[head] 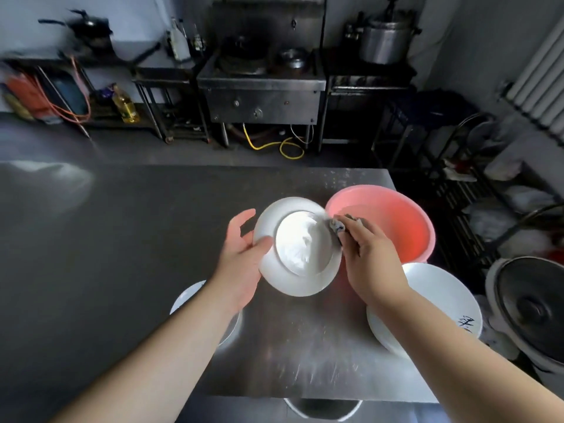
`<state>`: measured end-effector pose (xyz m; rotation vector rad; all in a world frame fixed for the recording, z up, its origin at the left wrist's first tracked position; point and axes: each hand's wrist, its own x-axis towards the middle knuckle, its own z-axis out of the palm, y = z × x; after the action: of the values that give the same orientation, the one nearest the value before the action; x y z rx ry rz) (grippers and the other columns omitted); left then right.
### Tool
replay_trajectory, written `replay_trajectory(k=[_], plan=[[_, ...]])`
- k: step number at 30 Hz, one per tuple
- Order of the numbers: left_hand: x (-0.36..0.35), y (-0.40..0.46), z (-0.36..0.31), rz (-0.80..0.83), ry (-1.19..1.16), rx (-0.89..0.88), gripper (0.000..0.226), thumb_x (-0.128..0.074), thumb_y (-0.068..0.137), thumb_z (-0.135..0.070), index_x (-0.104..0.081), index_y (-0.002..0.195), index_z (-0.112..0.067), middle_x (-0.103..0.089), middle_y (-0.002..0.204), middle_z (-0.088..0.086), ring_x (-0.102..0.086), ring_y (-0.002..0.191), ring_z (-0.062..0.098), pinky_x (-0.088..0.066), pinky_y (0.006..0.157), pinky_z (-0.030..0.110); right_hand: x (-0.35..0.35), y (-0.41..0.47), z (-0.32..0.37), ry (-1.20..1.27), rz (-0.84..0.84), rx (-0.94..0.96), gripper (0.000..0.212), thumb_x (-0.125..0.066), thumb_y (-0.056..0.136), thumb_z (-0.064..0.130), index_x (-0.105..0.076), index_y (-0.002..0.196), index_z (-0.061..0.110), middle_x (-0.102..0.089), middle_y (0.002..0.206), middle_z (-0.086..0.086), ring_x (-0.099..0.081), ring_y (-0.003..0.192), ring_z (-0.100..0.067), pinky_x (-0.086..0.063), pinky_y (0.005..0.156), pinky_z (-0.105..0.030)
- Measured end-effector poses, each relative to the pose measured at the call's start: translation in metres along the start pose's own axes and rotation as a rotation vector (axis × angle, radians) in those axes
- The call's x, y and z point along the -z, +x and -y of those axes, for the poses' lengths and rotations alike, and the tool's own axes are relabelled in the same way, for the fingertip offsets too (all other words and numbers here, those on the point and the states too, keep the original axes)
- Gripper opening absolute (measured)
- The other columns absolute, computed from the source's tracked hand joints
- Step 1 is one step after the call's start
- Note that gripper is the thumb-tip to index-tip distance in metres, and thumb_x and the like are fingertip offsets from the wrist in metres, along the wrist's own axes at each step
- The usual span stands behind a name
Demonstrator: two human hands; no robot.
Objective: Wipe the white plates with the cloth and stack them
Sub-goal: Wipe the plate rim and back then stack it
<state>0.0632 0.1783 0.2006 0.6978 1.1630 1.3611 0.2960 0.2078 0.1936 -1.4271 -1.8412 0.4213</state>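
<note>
The left hand held a white plate tilted above the steel counter, thumb curled over its near rim and fingers spread behind it, mostly hidden. The right hand pinched a crumpled dark cloth against the plate's right rim; most of the cloth was buried under the fingers. Just behind stood a pink basin, its near side covered by that hand. A stack of white plates sat at the right, partly hidden by the right forearm. Another plate lay under the left forearm, only its edge showing. The background was blurred.
</note>
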Motion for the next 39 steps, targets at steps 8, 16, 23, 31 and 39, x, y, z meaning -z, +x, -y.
replay_trajectory(k=[8,16,23,31,39], plan=[[-0.033,-0.014,-0.061,0.201,-0.069,-0.151,0.049,-0.049,0.101,0.011,-0.055,0.146,-0.009,-0.069,0.134,0.02,-0.065,0.126,0.039,-0.053,0.109,0.052,0.011,0.018,0.082,-0.004,0.079,0.357,0.045,-0.05,0.109,0.02,-0.051,0.154,0.013,-0.029,0.17,-0.004,-0.014,0.162,-0.026,-0.03,0.126,-0.04],[-0.032,-0.023,-0.082,0.216,-0.189,-0.131,0.05,-0.047,0.101,0.011,-0.054,0.146,-0.009,-0.067,0.137,0.021,-0.063,0.13,0.04,-0.048,0.112,0.055,0.015,0.015,0.084,-0.23,0.039,0.512,0.069,-0.047,0.106,0.049,-0.032,0.163,0.013,-0.017,0.173,-0.012,-0.004,0.162,-0.034,-0.021,0.127,-0.06],[-0.025,-0.02,-0.088,0.156,-0.277,-0.147,0.053,-0.046,0.101,0.01,-0.052,0.149,-0.011,-0.067,0.138,0.019,-0.065,0.127,0.039,-0.05,0.108,0.055,0.006,-0.015,0.088,-0.225,0.06,0.526,0.074,-0.043,0.105,0.061,-0.031,0.165,0.018,-0.018,0.174,-0.01,-0.005,0.162,-0.034,-0.03,0.124,-0.057],[-0.028,-0.027,-0.088,0.149,-0.319,-0.122,0.054,-0.046,0.1,0.011,-0.052,0.149,-0.01,-0.066,0.14,0.018,-0.063,0.131,0.036,-0.048,0.111,0.052,0.029,0.021,0.088,-0.215,0.085,0.411,0.071,-0.045,0.107,0.051,-0.025,0.165,0.015,-0.009,0.175,-0.01,0.01,0.162,-0.031,-0.013,0.13,-0.054],[-0.021,-0.034,-0.091,0.208,-0.263,-0.109,0.053,-0.048,0.1,0.009,-0.054,0.148,-0.013,-0.067,0.139,0.018,-0.064,0.129,0.036,-0.05,0.107,0.051,0.031,0.006,0.093,-0.147,0.063,0.346,0.07,-0.04,0.109,0.053,-0.022,0.166,0.017,-0.008,0.175,-0.005,0.007,0.163,-0.026,-0.015,0.13,-0.052]])
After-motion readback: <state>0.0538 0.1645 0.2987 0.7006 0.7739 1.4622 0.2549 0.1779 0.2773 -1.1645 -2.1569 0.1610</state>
